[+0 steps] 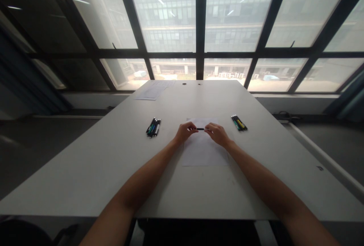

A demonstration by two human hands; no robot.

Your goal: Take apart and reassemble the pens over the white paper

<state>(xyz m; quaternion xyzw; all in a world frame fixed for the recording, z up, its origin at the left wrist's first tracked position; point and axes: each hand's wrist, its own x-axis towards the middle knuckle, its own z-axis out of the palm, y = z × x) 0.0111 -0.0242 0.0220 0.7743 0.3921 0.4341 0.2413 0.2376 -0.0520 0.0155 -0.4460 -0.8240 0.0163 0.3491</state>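
Observation:
A dark pen [200,129] is held level between both hands, above a white sheet of paper [204,151] on the grey table [113,162]. My left hand [185,131] pinches the pen's left end with closed fingers. My right hand [217,132] grips its right end the same way. A bundle of several pens [153,127] lies to the left of the paper. Another bundle of pens [239,123] lies to the right.
More sheets of paper [153,91] lie at the table's far left corner. Two small round holes [184,84] sit near the far edge. Large windows with dark frames [200,30] stand behind the table.

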